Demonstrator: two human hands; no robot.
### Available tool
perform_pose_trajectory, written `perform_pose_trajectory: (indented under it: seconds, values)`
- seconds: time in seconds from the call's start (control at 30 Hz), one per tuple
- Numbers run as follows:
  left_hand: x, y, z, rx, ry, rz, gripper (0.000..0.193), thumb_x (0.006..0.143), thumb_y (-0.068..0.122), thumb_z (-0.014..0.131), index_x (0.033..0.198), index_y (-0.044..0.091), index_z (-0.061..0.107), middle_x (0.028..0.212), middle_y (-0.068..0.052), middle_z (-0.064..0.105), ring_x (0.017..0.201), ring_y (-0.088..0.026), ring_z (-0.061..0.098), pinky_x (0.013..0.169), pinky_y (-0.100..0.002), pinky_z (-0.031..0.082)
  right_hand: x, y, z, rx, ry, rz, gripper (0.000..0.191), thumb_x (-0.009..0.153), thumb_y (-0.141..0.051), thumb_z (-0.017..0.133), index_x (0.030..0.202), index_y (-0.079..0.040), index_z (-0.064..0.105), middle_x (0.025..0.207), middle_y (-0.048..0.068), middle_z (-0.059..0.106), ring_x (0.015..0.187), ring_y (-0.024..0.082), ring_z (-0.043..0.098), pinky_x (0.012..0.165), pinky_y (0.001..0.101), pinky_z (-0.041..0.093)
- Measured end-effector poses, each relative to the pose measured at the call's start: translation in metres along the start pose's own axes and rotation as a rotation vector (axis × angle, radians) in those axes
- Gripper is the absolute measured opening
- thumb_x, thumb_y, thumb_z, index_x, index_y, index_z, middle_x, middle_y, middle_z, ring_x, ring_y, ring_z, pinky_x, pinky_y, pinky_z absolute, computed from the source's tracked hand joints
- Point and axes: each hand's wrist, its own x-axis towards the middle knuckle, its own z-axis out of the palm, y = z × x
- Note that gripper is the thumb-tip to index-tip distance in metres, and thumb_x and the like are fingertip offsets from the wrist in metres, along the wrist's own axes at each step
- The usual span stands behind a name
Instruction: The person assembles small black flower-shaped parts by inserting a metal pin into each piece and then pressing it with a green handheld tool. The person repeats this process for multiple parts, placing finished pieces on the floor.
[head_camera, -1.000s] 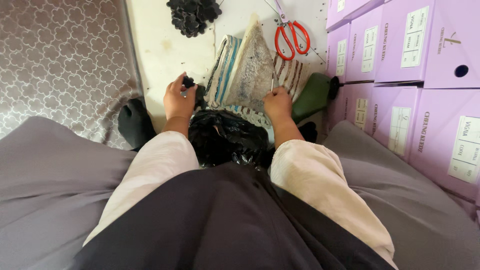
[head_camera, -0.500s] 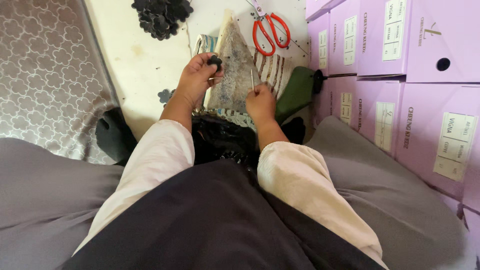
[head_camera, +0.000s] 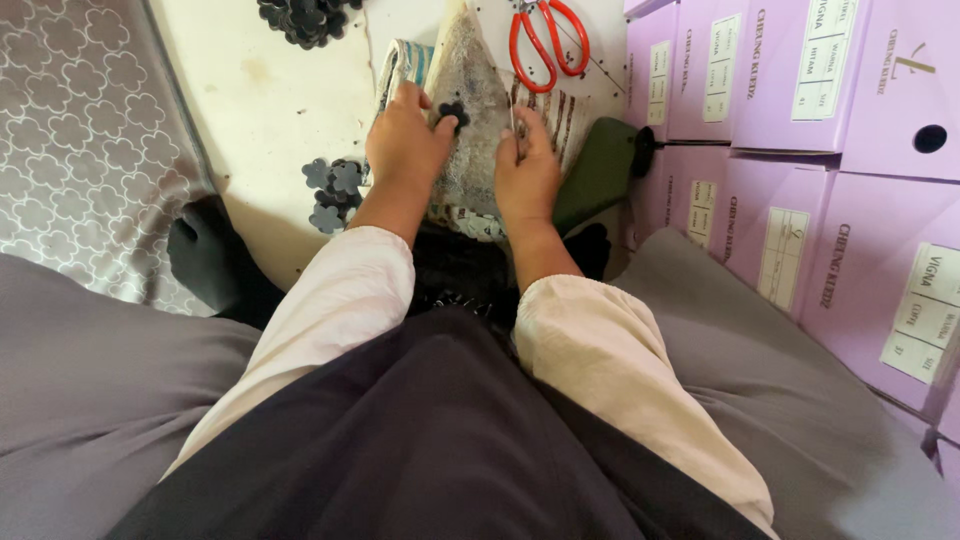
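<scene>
My left hand (head_camera: 405, 140) rests on the pale grey, lace-like piece of fabric (head_camera: 472, 110) spread over a striped cloth (head_camera: 560, 110) on the floor in front of me, and its thumb and fingertips pin a small black flower-shaped applique (head_camera: 453, 113) flat against the upper middle of that fabric. My right hand (head_camera: 528, 170) lies just beside it on the fabric's right edge, fingers curled in narrow around what looks like a thin needle or pin (head_camera: 513, 125); it is too fine for me to be sure what it is, or whether thread runs from it. Judging from how things lie, this flower is placed but not yet fastened, and it is the only one I can see on the fabric, so the work looks to be near its start. A small cluster of the same dark flower pieces (head_camera: 332, 190) sits on the cream floor (head_camera: 270, 90) near my left wrist, and a larger heap of them (head_camera: 300, 15) lies further off at the top edge, so plenty remain unused. The red-handled scissors (head_camera: 545, 40) lie untouched beyond the fabric, near the stacked lilac cardboard boxes (head_camera: 800, 90) on my right.
</scene>
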Motion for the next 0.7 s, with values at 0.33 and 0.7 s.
perform_pose_trajectory:
  seconds: [0.33, 0.7]
  values:
    - [0.001, -0.032, 0.016, -0.375, 0.036, -0.187, 0.05, 0.073, 0.026, 0.093, 0.1, 0.01, 0.054, 0.074, -0.002, 0.063, 0.067, -0.02, 0.064, 0.067, -0.037, 0.054, 0.011, 0.001, 0.026, 0.449, -0.116, -0.058, 0.023, 0.104, -0.019, 0.064, 0.118, -0.002, 0.068, 0.094, 0.002, 0.076, 0.087, 0.009, 0.073, 0.084, 0.0259, 0.06]
    - [0.007, -0.053, 0.035, -0.461, 0.045, -0.153, 0.05, 0.074, 0.026, 0.094, 0.102, 0.011, 0.055, 0.075, 0.001, 0.058, 0.066, -0.014, 0.059, 0.064, -0.032, 0.053, 0.003, 0.007, 0.03, 0.305, -0.243, -0.052, 0.024, 0.106, -0.019, 0.06, 0.12, 0.0, 0.068, 0.103, 0.007, 0.075, 0.095, 0.013, 0.073, 0.088, 0.0285, 0.06]
